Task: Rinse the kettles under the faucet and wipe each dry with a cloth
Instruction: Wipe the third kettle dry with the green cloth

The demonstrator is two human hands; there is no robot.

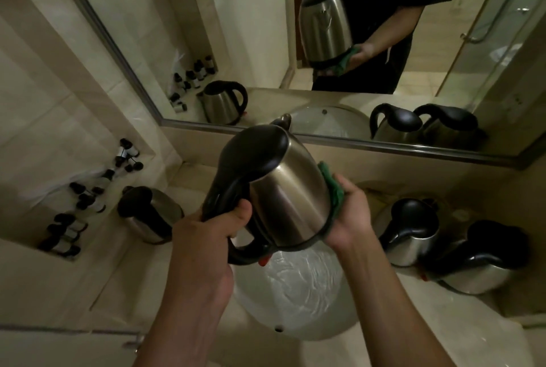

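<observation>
I hold a steel kettle (286, 198) with a black lid and handle up over the sink (295, 301), tilted to the right. My left hand (218, 227) is shut on its black handle. My right hand (351, 213) presses a green cloth (332, 189) against the kettle's base and far side. The faucet (283, 119) shows only partly behind the kettle's lid. Another steel kettle (147, 213) stands on the counter to the left. Two more kettles (413, 233) (484, 260) stand on the counter to the right.
A wall mirror (266, 41) runs behind the counter and reflects the kettles and the person. Several small dark-capped bottles (88, 198) lie in a recessed shelf at the left. The beige counter (124, 275) surrounds the round basin.
</observation>
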